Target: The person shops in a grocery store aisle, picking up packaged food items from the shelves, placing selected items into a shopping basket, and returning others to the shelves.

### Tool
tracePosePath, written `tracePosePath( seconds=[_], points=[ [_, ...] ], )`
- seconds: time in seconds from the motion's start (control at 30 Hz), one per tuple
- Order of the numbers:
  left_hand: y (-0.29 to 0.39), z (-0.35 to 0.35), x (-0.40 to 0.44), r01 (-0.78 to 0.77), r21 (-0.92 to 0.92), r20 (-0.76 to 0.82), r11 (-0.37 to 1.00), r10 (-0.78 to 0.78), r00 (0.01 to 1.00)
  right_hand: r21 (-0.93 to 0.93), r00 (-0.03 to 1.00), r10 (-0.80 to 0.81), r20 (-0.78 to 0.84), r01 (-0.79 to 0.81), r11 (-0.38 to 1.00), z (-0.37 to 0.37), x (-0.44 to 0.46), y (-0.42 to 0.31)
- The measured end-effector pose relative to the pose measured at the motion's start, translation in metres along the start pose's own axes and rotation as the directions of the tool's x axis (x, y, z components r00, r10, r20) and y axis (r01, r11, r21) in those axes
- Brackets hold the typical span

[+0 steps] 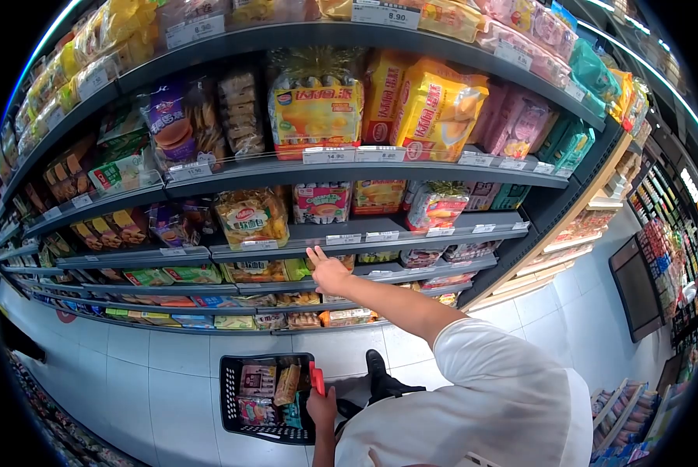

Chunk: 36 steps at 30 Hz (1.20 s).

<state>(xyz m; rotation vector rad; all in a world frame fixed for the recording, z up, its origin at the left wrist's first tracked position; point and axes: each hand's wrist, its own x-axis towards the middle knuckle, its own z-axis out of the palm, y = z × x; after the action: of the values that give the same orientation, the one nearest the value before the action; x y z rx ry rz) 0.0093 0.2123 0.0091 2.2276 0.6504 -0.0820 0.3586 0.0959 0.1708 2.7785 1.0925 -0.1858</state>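
Observation:
My left hand [322, 406] is closed round the red handle [318, 379] of a black shopping basket [228, 393], which hangs low over the floor. Inside the basket lie several packaged foods, among them a pink pack [257, 381], a brown pack [287, 384] and a teal pack [293, 412]. My right arm stretches forward to the shelves. At its end my right hand [331, 274] has its fingers extended near a shelf edge, with nothing visible in them. Just up and left of that hand stands a bag of bread [251, 218] with yellow and green print.
Long dark shelves [411, 173] curve across the view, stocked with bagged pastries and edged with price tags. Large yellow bags [442, 109] stand on an upper shelf. A wooden-edged display [578, 226] adjoins at the right. White tiles [170, 389] cover the floor.

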Motion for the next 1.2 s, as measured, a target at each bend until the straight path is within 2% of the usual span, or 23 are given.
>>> tracePosePath(
  seconds=[0.23, 0.33, 0.77, 1.2],
  points=[
    [0.001, -0.002, -0.002, 0.000, -0.023, 0.009, 1.000, 0.000, 1.000, 0.016, 1.000, 0.009, -0.018, -0.009, 1.000, -0.005, -0.003, -0.002],
    [0.003, -0.002, -0.002, 0.000, -0.032, 0.000, 0.999, 0.000, 1.000, -0.023, 0.999, 0.002, 0.049, -0.001, 1.000, -0.014, -0.004, -0.002],
    [0.005, -0.004, -0.001, -0.015, -0.056, 0.006, 0.998, 0.016, 1.000, 0.038, 0.999, 0.011, 0.034, -0.012, 0.999, -0.015, -0.004, 0.000],
    [0.005, -0.005, -0.001, 0.047, -0.024, 0.028, 0.999, -0.046, 0.999, 0.014, 0.999, 0.002, 0.036, -0.002, 1.000, -0.016, -0.001, 0.001]
  ],
)
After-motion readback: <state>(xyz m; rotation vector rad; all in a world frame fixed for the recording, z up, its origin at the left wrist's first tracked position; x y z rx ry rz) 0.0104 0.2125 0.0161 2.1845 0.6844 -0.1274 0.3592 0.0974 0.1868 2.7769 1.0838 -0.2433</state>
